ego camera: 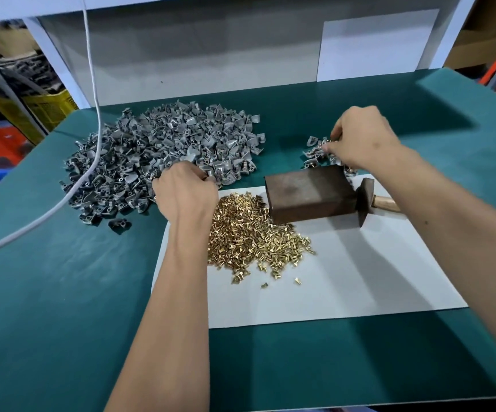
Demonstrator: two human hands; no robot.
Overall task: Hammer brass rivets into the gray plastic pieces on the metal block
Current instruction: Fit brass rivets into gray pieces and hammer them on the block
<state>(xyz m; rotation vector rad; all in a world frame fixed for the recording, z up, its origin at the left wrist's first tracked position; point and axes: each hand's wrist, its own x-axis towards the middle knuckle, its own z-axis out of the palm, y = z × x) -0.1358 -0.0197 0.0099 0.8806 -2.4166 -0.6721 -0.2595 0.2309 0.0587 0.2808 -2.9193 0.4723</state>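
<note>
The left hand (185, 190) curls its grip into the near edge of the big gray plastic pile (163, 156); the right hand (359, 139) pinches a piece in the small pile (318, 151) just beyond the metal block (309, 193).

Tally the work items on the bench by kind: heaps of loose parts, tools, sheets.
Gray plastic piece heaps: 2, large and small
Brass rivet heaps: 1
Metal blocks: 1
Hammers: 1
White sheets: 1
Total: 6
</note>
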